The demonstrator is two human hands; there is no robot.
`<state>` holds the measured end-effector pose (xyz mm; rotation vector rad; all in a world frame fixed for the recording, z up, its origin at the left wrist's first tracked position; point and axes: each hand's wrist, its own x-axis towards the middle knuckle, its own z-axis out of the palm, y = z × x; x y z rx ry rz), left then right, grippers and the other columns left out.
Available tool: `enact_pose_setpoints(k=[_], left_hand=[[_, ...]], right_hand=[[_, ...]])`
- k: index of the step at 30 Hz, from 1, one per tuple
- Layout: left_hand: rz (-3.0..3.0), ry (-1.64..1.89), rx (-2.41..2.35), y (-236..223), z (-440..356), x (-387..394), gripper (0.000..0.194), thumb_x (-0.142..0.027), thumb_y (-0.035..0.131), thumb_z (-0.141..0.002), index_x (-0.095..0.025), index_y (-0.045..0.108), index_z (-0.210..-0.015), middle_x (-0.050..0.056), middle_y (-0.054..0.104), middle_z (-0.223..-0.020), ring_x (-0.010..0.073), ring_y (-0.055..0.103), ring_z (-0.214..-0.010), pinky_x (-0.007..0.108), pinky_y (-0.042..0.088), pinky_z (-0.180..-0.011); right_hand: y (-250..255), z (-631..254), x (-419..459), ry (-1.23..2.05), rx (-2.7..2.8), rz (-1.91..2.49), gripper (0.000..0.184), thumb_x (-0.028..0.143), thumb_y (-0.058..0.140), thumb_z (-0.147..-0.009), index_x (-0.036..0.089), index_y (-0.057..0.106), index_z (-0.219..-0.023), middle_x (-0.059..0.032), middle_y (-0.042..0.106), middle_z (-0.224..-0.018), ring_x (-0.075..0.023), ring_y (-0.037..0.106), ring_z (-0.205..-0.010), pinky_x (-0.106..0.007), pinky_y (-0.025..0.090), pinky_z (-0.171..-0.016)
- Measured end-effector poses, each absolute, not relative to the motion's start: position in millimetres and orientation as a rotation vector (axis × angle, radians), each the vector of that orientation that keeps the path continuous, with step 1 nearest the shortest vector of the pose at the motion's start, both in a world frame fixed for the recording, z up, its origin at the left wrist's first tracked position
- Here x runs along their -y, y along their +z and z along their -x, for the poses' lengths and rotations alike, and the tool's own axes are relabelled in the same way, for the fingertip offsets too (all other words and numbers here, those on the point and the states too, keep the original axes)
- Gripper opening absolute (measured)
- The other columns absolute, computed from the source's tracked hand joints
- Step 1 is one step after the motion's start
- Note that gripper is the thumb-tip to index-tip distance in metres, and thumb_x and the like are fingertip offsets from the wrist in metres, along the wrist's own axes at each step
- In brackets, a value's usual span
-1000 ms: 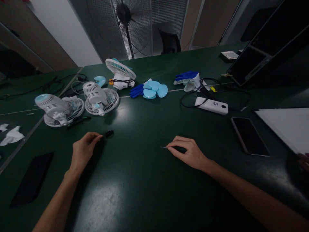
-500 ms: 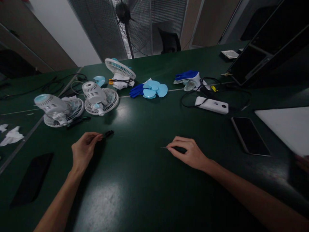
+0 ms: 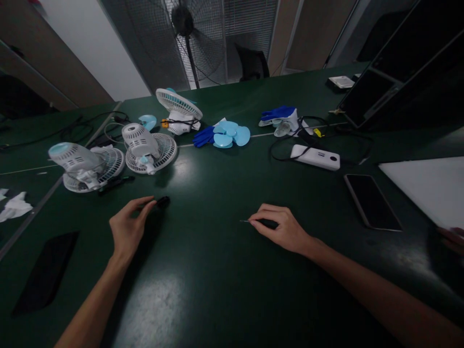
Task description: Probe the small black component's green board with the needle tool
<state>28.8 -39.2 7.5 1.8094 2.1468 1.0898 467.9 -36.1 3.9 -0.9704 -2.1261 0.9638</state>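
My left hand (image 3: 128, 224) is closed in a pinch, thumb and fingertips on the end of a small black piece (image 3: 163, 202). What kind of piece it is, I cannot make out. Off to the right, my right hand (image 3: 279, 226) rests low over the table, its fingers closed round a small screwdriver (image 3: 268, 223). The dark handle lies partly hidden in the palm, and the thin metal shaft points left. A wide gap of green tabletop (image 3: 203, 251) separates the two hands.
Two small white fans (image 3: 145, 147) (image 3: 85, 166) lie face down at the left; another fan (image 3: 179, 111) stands behind. Light blue fan blades (image 3: 232, 134), blue-white gloves (image 3: 281, 118), a white power bank (image 3: 315, 157) and a phone (image 3: 372, 201) lie farther out. A dark slab (image 3: 47, 270) lies front left.
The black piece in my left hand has turned and now looks shorter, with my left wrist shifted slightly right. My right hand keeps its hold on the screwdriver. The view has shifted a little.
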Motion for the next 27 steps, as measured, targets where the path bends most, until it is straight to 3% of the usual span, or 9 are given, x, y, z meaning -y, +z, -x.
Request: enact_pose_setpoints(k=[15, 27], left_hand=[[-1.833, 1.043, -2.073, -2.6, -42.6, 29.9, 0.041, -0.057, 0.068, -0.087, -0.024, 0.078, -0.11, 0.004, 0.078, -0.111, 0.0257, 0.073, -0.099, 0.037, 0.053, -0.095], [-1.639, 0.939, -2.196, 4.7, -45.8, 30.6, 0.047, -0.062, 0.067, -0.083, -0.025, 0.08, -0.109, 0.004, 0.079, -0.097, 0.0221, 0.069, -0.079, 0.03, 0.049, -0.07]], right_hand=[[3.4, -468.2, 34.7, 0.946, 2.143, 0.965, 0.017, 0.024, 0.064, -0.1, 0.019, 0.075, -0.112, -0.0055, 0.072, -0.102, -0.0163, 0.068, -0.086, -0.03, 0.057, -0.074], [6.3, -466.7, 35.0, 0.922, 2.169, 0.955, 0.018, 0.025, 0.063, -0.1, 0.019, 0.076, -0.111, -0.0058, 0.072, -0.1, -0.0161, 0.069, -0.084, -0.029, 0.057, -0.071]])
